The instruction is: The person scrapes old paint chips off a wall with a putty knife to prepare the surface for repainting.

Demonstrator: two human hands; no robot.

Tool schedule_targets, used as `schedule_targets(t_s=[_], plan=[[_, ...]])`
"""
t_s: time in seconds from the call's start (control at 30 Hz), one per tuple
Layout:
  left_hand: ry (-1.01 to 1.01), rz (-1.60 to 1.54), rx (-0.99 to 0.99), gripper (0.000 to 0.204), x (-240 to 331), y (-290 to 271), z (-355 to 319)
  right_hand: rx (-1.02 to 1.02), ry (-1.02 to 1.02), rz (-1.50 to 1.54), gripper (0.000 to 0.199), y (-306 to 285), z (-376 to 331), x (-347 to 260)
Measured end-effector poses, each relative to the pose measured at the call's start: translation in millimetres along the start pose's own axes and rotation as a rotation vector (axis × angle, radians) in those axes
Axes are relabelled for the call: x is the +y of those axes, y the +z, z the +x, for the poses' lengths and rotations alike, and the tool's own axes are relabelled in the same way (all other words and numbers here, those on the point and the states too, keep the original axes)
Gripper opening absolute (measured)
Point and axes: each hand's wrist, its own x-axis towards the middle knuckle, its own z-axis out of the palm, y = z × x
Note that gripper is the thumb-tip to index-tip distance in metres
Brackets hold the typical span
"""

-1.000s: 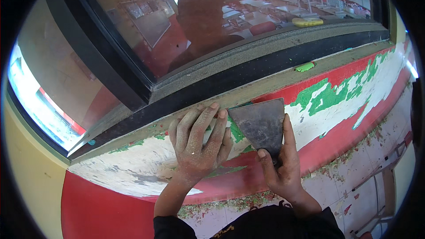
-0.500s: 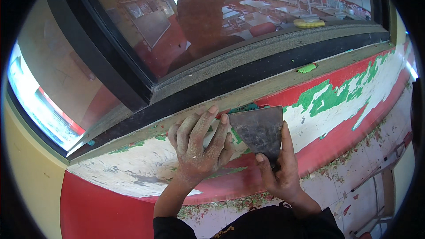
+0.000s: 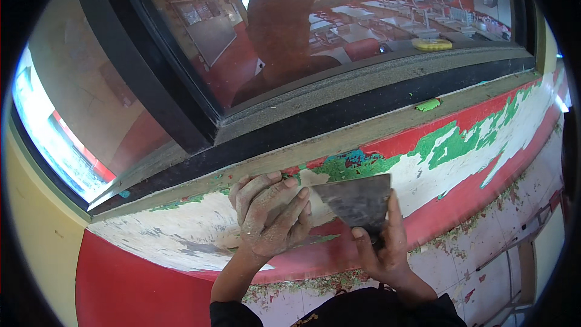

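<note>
A wide metal scraper blade (image 3: 357, 201) lies flat against a wall band of peeling red, green and white paint (image 3: 460, 139). My right hand (image 3: 381, 248) grips the scraper's handle from below, thumb up along the blade's right edge. My left hand (image 3: 269, 215) is dusty and presses on the blade's left corner with its fingers curled. The blade sits just under a patch of green and red paint (image 3: 351, 163) below the window sill. The handle itself is hidden inside my right hand.
A dark window frame (image 3: 339, 121) and grey sill run above the scraped band. A yellow round object (image 3: 431, 44) lies on the sill at the right. Paint flakes litter the tiled floor (image 3: 484, 224). The lower wall is red (image 3: 133, 284).
The scraper has slid downward along the wall. My left hand's fingers have curled from spread to bunched on the blade's left corner.
</note>
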Motion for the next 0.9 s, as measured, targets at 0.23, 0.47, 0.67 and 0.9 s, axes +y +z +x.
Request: schedule_targets(t_s=[0.23,0.47,0.67,0.9], plan=[[-0.106,0.021,0.072,0.022,7,10,16,0.014,0.202,0.06,0.07,-3,10,-5],[-0.032,0.167,0.045,0.03,9,18,15,0.032,0.173,0.03,0.07,-2,13,-5],[-0.04,0.205,0.02,0.032,10,18,15,0.002,0.167,0.044,0.07,-4,13,-5],[-0.03,0.197,0.015,0.033,9,17,13,-0.027,0.144,0.018,0.071,-4,14,-2]])
